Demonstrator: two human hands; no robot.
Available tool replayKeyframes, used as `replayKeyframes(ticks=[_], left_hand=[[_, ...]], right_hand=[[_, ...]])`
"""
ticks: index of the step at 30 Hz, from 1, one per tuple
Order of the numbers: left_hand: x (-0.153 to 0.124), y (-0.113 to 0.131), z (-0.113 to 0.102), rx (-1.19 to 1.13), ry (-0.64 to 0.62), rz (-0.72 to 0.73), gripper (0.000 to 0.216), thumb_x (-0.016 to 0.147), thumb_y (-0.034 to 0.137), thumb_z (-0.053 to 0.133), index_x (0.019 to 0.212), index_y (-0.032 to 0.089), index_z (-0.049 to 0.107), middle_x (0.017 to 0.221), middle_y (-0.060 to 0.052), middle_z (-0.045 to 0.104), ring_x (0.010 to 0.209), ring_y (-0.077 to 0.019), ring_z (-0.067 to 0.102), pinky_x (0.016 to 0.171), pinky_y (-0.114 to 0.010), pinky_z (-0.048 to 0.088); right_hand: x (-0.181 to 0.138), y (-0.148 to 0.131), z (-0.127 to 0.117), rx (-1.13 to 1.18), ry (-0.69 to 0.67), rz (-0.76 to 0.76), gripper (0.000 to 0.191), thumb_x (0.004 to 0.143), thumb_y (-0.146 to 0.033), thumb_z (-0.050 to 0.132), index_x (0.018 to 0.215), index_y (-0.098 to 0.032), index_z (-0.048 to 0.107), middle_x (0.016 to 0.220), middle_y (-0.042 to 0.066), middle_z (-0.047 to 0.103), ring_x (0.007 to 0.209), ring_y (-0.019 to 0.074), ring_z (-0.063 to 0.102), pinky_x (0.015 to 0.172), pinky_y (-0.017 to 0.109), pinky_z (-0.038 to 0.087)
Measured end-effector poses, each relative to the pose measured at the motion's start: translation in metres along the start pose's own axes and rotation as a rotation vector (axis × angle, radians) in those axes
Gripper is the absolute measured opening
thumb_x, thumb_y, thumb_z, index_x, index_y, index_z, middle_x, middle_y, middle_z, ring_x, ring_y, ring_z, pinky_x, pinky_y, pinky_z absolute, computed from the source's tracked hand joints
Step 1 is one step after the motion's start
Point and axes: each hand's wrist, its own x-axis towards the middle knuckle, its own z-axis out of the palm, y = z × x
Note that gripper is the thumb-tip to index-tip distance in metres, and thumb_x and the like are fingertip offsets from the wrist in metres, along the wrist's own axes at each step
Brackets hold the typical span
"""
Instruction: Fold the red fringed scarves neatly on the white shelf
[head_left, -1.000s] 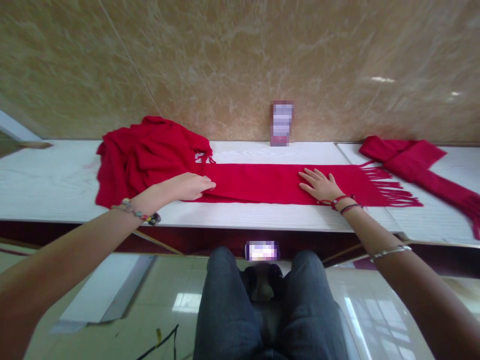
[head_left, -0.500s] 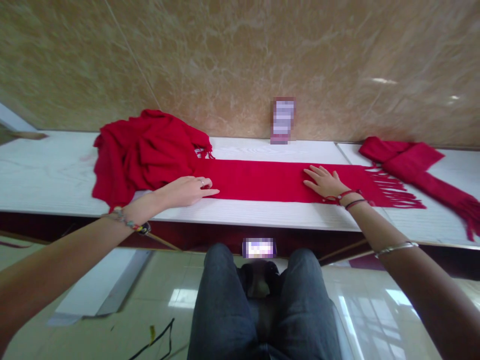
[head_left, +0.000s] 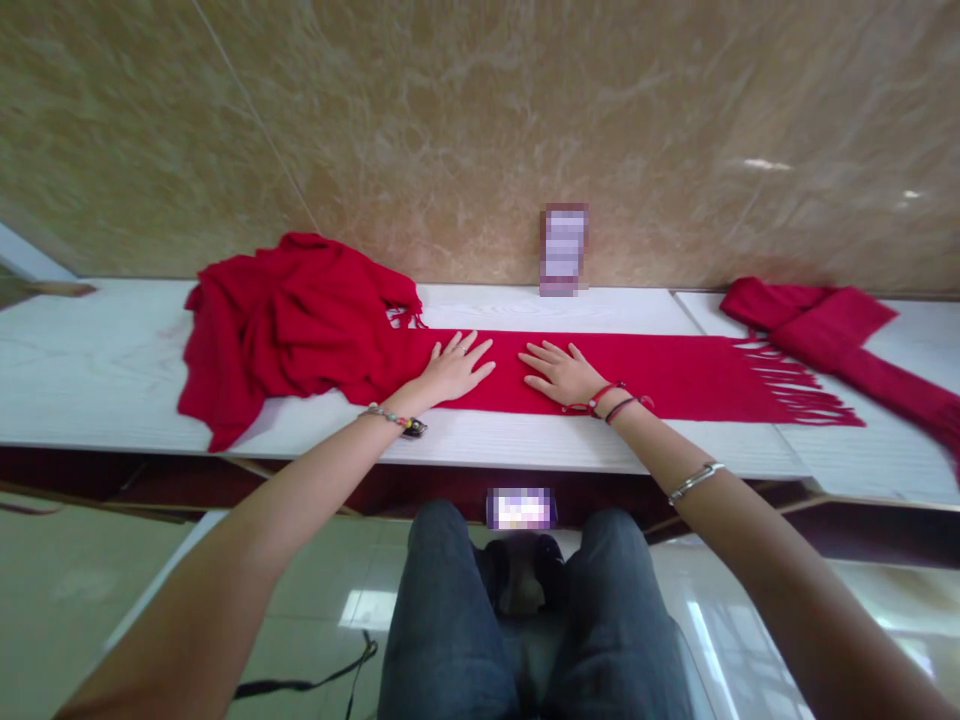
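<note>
A long red scarf (head_left: 675, 365) lies flat along the white table (head_left: 97, 360), its fringed end pointing right. My left hand (head_left: 454, 367) rests flat on the scarf near the middle, fingers spread. My right hand (head_left: 562, 372) lies flat on the scarf just to the right of it, fingers spread too. The two hands are a short gap apart. The scarf's left part runs under a heap of crumpled red scarves (head_left: 292, 320).
Another red scarf (head_left: 832, 335) lies at the table's right end. A small blurred card (head_left: 563, 250) stands against the marble wall behind. My knees in dark trousers (head_left: 525, 620) sit below the table edge. A black cable (head_left: 300, 685) lies on the floor tiles.
Both hands have slid inward along the scarf toward its middle. The left hand has gone from a closed hold at the scarf's edge to lying flat and spread.
</note>
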Motion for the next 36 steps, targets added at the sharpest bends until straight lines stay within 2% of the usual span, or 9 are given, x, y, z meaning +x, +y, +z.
replayKeyframes(ticks=[5,9,11,14,20,24,28,33,36], left_hand=[[0.0,-0.018,0.004,-0.007,-0.024,-0.073,0.058,0.094,0.054,0.022,0.149,0.032,0.022,0.158,-0.003,0.013,0.144,-0.033,0.01,0.112,-0.059,0.013],[0.004,-0.011,-0.006,-0.027,-0.074,-0.098,0.058,0.094,0.048,0.028,0.148,0.025,0.026,0.156,-0.01,0.019,0.142,-0.0355,0.015,0.111,-0.06,0.017],[0.01,-0.002,-0.007,-0.027,-0.002,-0.124,0.055,0.095,0.04,0.028,0.147,0.023,0.028,0.154,-0.012,0.023,0.142,-0.0357,0.018,0.11,-0.06,0.021],[0.02,0.008,-0.003,-0.015,0.096,-0.07,0.052,0.096,0.036,0.025,0.147,0.026,0.03,0.155,-0.008,0.023,0.142,-0.0337,0.017,0.11,-0.061,0.02],[0.027,-0.001,0.005,-0.004,0.003,0.029,0.056,0.097,0.044,0.021,0.148,0.023,0.025,0.157,-0.004,0.015,0.144,-0.0272,0.013,0.112,-0.056,0.018],[0.026,-0.003,0.003,-0.007,-0.013,0.013,0.059,0.097,0.045,0.02,0.149,0.019,0.022,0.157,-0.003,0.014,0.144,-0.0246,0.012,0.114,-0.053,0.016],[0.028,-0.002,0.002,-0.045,-0.043,0.008,0.063,0.096,0.047,0.021,0.15,0.014,0.017,0.157,-0.004,0.012,0.145,-0.025,0.01,0.114,-0.054,0.015],[0.03,-0.003,0.003,-0.043,-0.044,0.001,0.063,0.096,0.045,0.022,0.15,0.013,0.017,0.157,-0.005,0.011,0.145,-0.0249,0.01,0.115,-0.053,0.012],[0.03,-0.003,0.004,-0.034,-0.032,0.005,0.064,0.096,0.046,0.022,0.15,0.013,0.019,0.157,-0.005,0.013,0.144,-0.0251,0.011,0.115,-0.052,0.013]], right_hand=[[-0.002,0.01,0.002,0.011,0.034,0.04,0.054,0.095,-0.045,0.028,0.145,-0.025,0.034,0.154,0.004,0.027,0.141,0.025,0.024,0.112,0.055,0.021],[-0.002,0.012,0.002,0.024,0.043,0.062,0.054,0.095,-0.043,0.029,0.144,-0.022,0.037,0.153,0.006,0.028,0.141,0.0258,0.025,0.112,0.054,0.023],[-0.002,0.011,0.002,0.024,0.049,0.059,0.054,0.095,-0.043,0.03,0.144,-0.022,0.037,0.153,0.007,0.029,0.141,0.0261,0.025,0.112,0.054,0.023],[-0.002,0.01,0.002,0.024,0.058,0.064,0.054,0.095,-0.043,0.029,0.144,-0.022,0.037,0.152,0.007,0.03,0.141,0.0259,0.026,0.111,0.054,0.023],[-0.002,0.011,0.001,0.05,0.06,0.074,0.052,0.095,-0.042,0.033,0.142,-0.022,0.039,0.151,0.007,0.032,0.14,0.0251,0.027,0.112,0.051,0.024],[-0.002,0.01,0.001,0.053,0.103,0.103,0.053,0.094,-0.038,0.035,0.142,-0.016,0.04,0.151,0.011,0.032,0.14,0.025,0.028,0.113,0.049,0.023],[0.011,-0.004,-0.003,0.038,0.157,0.122,0.055,0.094,-0.037,0.033,0.143,-0.013,0.036,0.152,0.013,0.03,0.141,0.0261,0.026,0.113,0.05,0.022],[0.043,-0.028,-0.005,0.021,0.063,0.082,0.054,0.095,-0.033,0.029,0.145,-0.014,0.033,0.153,0.01,0.027,0.141,0.0264,0.024,0.112,0.053,0.024],[0.049,-0.025,-0.002,0.008,0.013,0.109,0.053,0.095,-0.03,0.027,0.146,-0.016,0.031,0.154,0.008,0.026,0.141,0.0247,0.024,0.112,0.054,0.022]])
